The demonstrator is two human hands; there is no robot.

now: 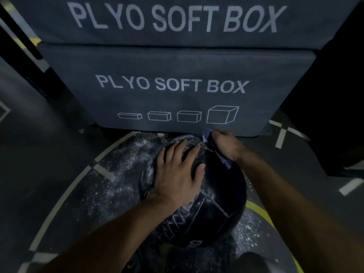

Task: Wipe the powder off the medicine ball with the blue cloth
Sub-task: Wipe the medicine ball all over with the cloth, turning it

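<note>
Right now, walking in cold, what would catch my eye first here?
Probably the big white PLYO SOFT BOX lettering on the stacked foam boxes at the back. Next, the black medicine ball on the powder-speckled floor, with the left hand flat on top and the right hand gripping a blue cloth against its far side.

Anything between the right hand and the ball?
Yes, in the head view the blue cloth lies under the right hand, bunched against the far side of the medicine ball. The left hand rests directly on the ball.
</note>
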